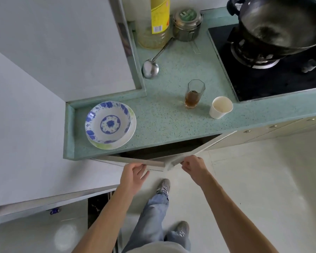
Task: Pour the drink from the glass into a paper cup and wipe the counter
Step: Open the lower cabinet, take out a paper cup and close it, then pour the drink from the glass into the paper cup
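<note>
A clear faceted glass [193, 94] with brown drink in its lower part stands upright on the green speckled counter [162, 117]. Just to its right stands a white paper cup [220, 107], upright and apparently empty. Below the counter two white cabinet doors are swung partly open. My left hand [133, 175] grips the top edge of the left door [135, 160]. My right hand [192, 166] grips the edge of the right door [199, 149]. Both hands are well below and in front of the glass and cup. No cloth is in sight.
Blue-patterned plates [109, 123] are stacked at the counter's left end. A metal ladle [150, 67], a tall yellow-labelled oil bottle [155, 24] and a metal canister [187, 24] stand at the back. A black wok [281, 22] sits on the hob [274, 77] at right.
</note>
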A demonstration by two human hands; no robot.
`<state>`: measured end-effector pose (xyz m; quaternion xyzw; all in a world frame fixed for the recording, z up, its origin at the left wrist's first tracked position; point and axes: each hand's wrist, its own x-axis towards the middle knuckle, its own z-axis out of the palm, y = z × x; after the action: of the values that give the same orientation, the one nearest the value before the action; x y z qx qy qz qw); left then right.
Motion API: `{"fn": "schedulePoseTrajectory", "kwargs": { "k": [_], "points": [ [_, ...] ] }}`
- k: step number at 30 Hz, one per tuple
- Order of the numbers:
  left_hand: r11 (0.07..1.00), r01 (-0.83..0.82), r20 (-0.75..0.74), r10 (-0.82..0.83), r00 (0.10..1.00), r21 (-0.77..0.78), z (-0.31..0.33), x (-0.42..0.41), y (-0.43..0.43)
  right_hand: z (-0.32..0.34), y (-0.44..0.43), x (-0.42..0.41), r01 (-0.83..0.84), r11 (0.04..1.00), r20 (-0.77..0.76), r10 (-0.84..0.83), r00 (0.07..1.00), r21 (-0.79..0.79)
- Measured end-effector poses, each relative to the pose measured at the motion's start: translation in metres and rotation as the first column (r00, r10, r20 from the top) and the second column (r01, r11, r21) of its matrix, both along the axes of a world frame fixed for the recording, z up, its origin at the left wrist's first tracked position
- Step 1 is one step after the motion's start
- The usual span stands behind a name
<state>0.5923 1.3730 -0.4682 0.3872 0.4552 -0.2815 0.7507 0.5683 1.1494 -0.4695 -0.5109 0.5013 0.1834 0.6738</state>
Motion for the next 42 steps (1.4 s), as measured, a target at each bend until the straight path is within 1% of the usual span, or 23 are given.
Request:
{"fn": "schedulePoseTrajectory", "kwargs": {
  "k": [3,6,9,11,16,18,20,22,23,24,25,26,27,28,29,30,32,34,36,39,42],
  "points": [
    [1.000,0.013,0.017,-0.013,1.000,-0.013,-0.009,0.008,0.000,-0.011,-0.003,0.013,0.074,0.995,-0.011,-0.073,0.997,0.065],
    [0.999,0.003,0.007,-0.003,1.000,-0.043,-0.014,0.018,-0.003,-0.017,0.002,0.029,0.085,0.995,-0.023,-0.084,0.996,0.053],
    [0.992,-0.026,0.010,0.027,1.000,-0.122,-0.016,0.034,-0.006,-0.018,0.008,0.046,0.116,0.991,-0.027,-0.115,0.993,0.060],
    [0.987,-0.003,0.034,0.009,0.999,-0.162,-0.014,0.045,-0.008,-0.019,0.010,0.056,0.117,0.991,-0.025,-0.116,0.993,0.061],
    [0.983,0.053,0.055,-0.044,0.998,-0.176,-0.013,0.054,-0.004,-0.015,0.013,0.059,0.114,0.986,0.014,-0.117,0.993,0.120],
    [0.985,0.084,0.061,-0.076,0.995,-0.147,-0.016,0.055,-0.004,-0.014,0.013,0.057,0.104,0.986,0.024,-0.108,0.994,0.129],
    [0.985,0.143,0.054,-0.138,0.989,-0.096,-0.014,0.057,-0.006,-0.012,0.016,0.057,0.060,0.990,0.025,-0.063,0.998,0.125],
    [0.962,0.268,0.013,-0.267,0.964,-0.047,-0.010,0.059,-0.008,-0.005,0.014,0.058,-0.017,0.995,-0.005,0.018,1.000,0.095],
    [0.936,0.349,-0.007,-0.349,0.937,-0.041,-0.004,0.059,-0.010,0.001,0.012,0.059,-0.056,0.997,-0.032,0.058,0.998,0.060],
    [0.896,0.442,-0.018,-0.443,0.896,-0.039,0.002,0.060,-0.013,0.011,0.008,0.059,-0.132,0.991,-0.061,0.132,0.989,0.001],
    [0.844,0.536,-0.011,-0.536,0.844,-0.033,0.010,0.061,-0.019,0.019,0.004,0.060,-0.170,0.985,-0.087,0.171,0.981,0.018],
    [0.788,0.616,0.014,-0.616,0.788,-0.014,0.019,0.064,-0.026,0.028,0.000,0.060,-0.210,0.978,-0.103,0.211,0.972,0.017],
    [0.741,0.671,0.047,-0.671,0.740,0.019,0.027,0.068,-0.035,0.028,-0.008,0.060,-0.249,0.968,-0.107,0.245,0.964,-0.025],
    [0.708,0.701,0.085,-0.706,0.703,0.086,0.032,0.074,-0.046,0.034,-0.016,0.062,-0.314,0.943,-0.112,0.302,0.947,-0.109],
    [0.691,0.702,0.123,-0.722,0.681,0.169,0.039,0.081,-0.058,0.035,-0.023,0.064,-0.361,0.905,-0.113,0.343,0.932,-0.226],
    [0.684,0.682,0.165,-0.727,0.666,0.259,0.046,0.090,-0.071,0.043,-0.029,0.065,-0.365,0.882,-0.099,0.352,0.931,-0.297],
    [0.674,0.613,0.280,-0.734,0.619,0.413,0.060,0.109,-0.097,0.061,-0.039,0.066,-0.317,0.882,-0.038,0.325,0.945,-0.349],
    [0.627,0.540,0.363,-0.773,0.520,0.561,0.073,0.128,-0.121,0.071,-0.050,0.067,-0.276,0.891,0.024,0.305,0.952,-0.359],
    [0.576,0.466,0.389,-0.810,0.440,0.671,0.083,0.142,-0.145,0.077,-0.059,0.067,-0.255,0.912,0.060,0.288,0.956,-0.322],
    [0.521,0.380,0.382,-0.840,0.385,0.764,0.090,0.157,-0.180,0.080,-0.067,0.060,-0.247,0.924,0.081,0.281,0.956,-0.292],
    [0.476,0.333,0.356,-0.862,0.360,0.814,0.088,0.166,-0.203,0.082,-0.078,0.051,-0.330,0.889,0.072,0.370,0.926,-0.317]
  ]
}}
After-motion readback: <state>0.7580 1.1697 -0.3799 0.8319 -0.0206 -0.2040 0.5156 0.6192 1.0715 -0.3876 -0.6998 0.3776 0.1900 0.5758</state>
